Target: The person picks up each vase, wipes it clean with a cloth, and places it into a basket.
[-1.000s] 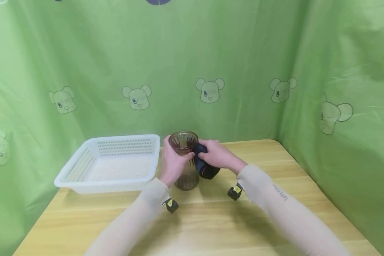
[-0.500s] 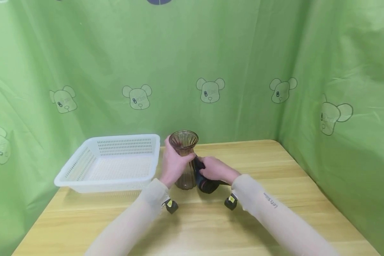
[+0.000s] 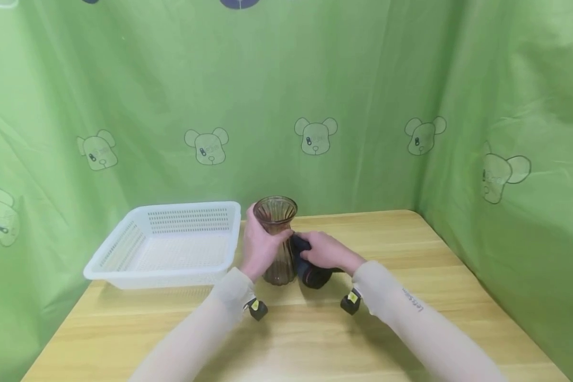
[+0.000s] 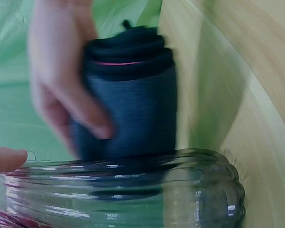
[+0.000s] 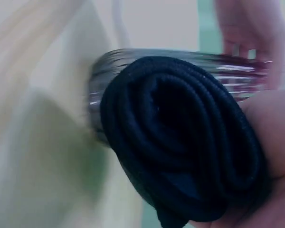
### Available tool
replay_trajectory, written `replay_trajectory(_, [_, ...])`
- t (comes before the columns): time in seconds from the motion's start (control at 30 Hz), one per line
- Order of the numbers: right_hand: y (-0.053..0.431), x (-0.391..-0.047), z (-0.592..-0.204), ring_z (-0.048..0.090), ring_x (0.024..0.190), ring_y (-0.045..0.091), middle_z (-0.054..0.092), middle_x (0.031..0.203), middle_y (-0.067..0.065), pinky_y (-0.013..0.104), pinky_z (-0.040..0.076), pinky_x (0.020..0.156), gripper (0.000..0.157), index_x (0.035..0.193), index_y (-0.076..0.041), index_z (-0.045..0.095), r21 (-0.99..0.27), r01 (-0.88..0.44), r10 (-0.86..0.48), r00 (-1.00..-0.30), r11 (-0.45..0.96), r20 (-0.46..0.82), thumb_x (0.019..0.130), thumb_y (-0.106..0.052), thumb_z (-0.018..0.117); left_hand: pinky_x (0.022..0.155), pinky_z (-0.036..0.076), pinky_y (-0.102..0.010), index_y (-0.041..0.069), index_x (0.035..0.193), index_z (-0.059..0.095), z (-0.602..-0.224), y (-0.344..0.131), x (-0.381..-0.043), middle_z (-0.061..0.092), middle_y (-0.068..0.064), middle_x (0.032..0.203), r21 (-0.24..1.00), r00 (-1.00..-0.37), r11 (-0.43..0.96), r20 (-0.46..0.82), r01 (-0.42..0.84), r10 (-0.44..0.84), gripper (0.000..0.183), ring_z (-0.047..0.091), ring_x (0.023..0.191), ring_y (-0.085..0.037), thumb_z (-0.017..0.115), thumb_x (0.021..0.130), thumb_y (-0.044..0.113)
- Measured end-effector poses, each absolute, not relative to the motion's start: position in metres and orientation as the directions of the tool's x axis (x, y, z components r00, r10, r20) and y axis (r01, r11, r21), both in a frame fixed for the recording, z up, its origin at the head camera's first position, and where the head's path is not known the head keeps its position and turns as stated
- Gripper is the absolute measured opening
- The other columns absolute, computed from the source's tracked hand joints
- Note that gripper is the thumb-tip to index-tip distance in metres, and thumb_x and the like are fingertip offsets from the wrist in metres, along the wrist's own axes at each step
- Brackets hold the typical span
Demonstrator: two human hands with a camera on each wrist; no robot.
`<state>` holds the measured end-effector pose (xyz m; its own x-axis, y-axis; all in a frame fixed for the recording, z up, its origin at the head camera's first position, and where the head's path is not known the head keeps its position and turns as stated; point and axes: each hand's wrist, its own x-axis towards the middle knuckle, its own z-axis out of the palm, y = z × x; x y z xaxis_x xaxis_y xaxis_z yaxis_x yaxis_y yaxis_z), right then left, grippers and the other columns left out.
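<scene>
A ribbed, brown-tinted glass vase [image 3: 281, 263] stands upright on the table. My left hand [image 3: 260, 245] is wrapped around its upper part, the thumb across the near side. To the right of the vase, my right hand [image 3: 328, 250] grips a rolled dark blue cloth [image 3: 313, 273] against or very near the glass. In the left wrist view the roll [image 4: 137, 111] stands behind the clear wall of the vase [image 4: 133, 199], partly covered by it. Folded layers of the cloth [image 5: 180, 142] fill the right wrist view, hiding much of the vase.
A white plastic basket [image 3: 162, 278] with slotted walls sits left of the vase, close to my left hand. The wooden table [image 3: 305, 339] ends at a green curtain [image 3: 353, 175] at the back and right.
My right hand and the rolled cloth have come down along the vase's right side, toward me. My left hand keeps hold of the vase, which has stayed in place.
</scene>
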<state>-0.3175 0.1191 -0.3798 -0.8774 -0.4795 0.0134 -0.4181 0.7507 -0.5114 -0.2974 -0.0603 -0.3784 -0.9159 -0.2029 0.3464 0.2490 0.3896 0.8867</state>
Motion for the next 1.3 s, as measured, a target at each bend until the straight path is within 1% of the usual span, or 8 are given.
replay_trajectory(0.2, [0.121,-0.32,-0.342,0.067,0.079,0.02,0.066,0.124,0.024,0.032,0.057,0.069,0.058,0.152,-0.012,0.045,-0.537,-0.451,-0.452,-0.881,0.713,0.139,0.097,-0.018,0.062,0.115,0.042,-0.044,0.02,0.152,0.027,-0.378,-0.06,-0.297,0.054,-0.011,0.145,0.883,-0.916,0.399,0.348,0.249,-0.199,0.101,0.052,0.133,-0.027,0.088,0.073,0.017])
replay_trajectory(0.33, [0.121,-0.322,-0.336,0.068,0.086,0.024,0.066,0.127,0.024,0.036,0.057,0.073,0.057,0.152,-0.013,0.045,-0.545,-0.455,-0.422,-0.886,0.705,0.193,0.097,-0.018,0.062,0.115,0.042,-0.044,0.017,0.154,0.025,-0.378,-0.06,-0.296,0.052,-0.012,0.146,0.881,-0.926,0.411,0.332,0.235,-0.182,0.101,0.051,0.135,-0.027,0.086,0.074,0.02])
replay_trajectory(0.53, [0.119,-0.322,-0.359,0.066,0.089,0.024,0.066,0.125,0.025,0.039,0.058,0.079,0.052,0.147,-0.003,0.05,-0.484,-0.46,-0.453,-0.88,0.744,0.14,0.097,-0.013,0.06,0.113,0.044,-0.044,0.013,0.155,0.025,-0.377,-0.058,-0.295,0.055,-0.015,0.143,0.878,-0.935,0.433,0.306,0.204,-0.179,0.102,0.054,0.13,-0.029,0.084,0.071,0.02])
replay_trajectory(0.8, [0.115,-0.323,-0.404,0.064,0.074,0.017,0.07,0.108,0.018,0.03,0.055,0.068,0.06,0.151,-0.01,0.046,-0.447,-0.417,-0.458,-0.889,0.792,0.016,0.093,-0.009,0.061,0.113,0.043,-0.044,0.017,0.151,0.03,-0.379,-0.058,-0.294,0.057,-0.009,0.138,0.897,-0.934,0.382,0.309,0.222,-0.181,0.102,0.056,0.128,-0.026,0.09,0.07,0.034])
replay_trajectory(0.97, [0.114,-0.322,-0.42,0.063,0.067,0.014,0.07,0.103,0.014,0.028,0.054,0.064,0.062,0.152,-0.009,0.045,-0.473,-0.391,-0.468,-0.882,0.79,-0.052,0.091,-0.007,0.06,0.115,0.041,-0.043,0.015,0.148,0.034,-0.383,-0.06,-0.293,0.053,-0.006,0.139,0.897,-0.92,0.374,0.329,0.235,-0.21,0.096,0.053,0.131,-0.024,0.09,0.071,0.03])
replay_trajectory(1.1, [0.118,-0.325,-0.414,0.063,0.071,0.016,0.069,0.114,0.017,0.03,0.055,0.067,0.062,0.15,-0.011,0.048,-0.487,-0.402,-0.467,-0.884,0.776,-0.016,0.09,-0.008,0.063,0.115,0.042,-0.045,0.016,0.149,0.033,-0.383,-0.061,-0.294,0.055,-0.008,0.14,0.895,-0.923,0.388,0.321,0.221,-0.213,0.096,0.053,0.131,-0.026,0.089,0.071,0.027])
replay_trajectory(1.2, [0.12,-0.324,-0.397,0.064,0.081,0.019,0.067,0.126,0.02,0.032,0.056,0.073,0.06,0.15,-0.012,0.048,-0.49,-0.426,-0.471,-0.881,0.761,0.035,0.092,-0.01,0.064,0.114,0.042,-0.046,0.017,0.151,0.03,-0.381,-0.061,-0.295,0.055,-0.012,0.142,0.89,-0.928,0.409,0.307,0.202,-0.21,0.099,0.054,0.131,-0.028,0.089,0.072,0.028])
replay_trajectory(1.3, [0.122,-0.323,-0.374,0.065,0.088,0.022,0.064,0.131,0.022,0.033,0.057,0.075,0.059,0.151,-0.013,0.047,-0.5,-0.437,-0.464,-0.882,0.748,0.077,0.095,-0.013,0.063,0.114,0.043,-0.047,0.016,0.151,0.03,-0.379,-0.062,-0.296,0.055,-0.013,0.142,0.887,-0.932,0.42,0.299,0.193,-0.203,0.099,0.054,0.132,-0.03,0.09,0.072,0.028])
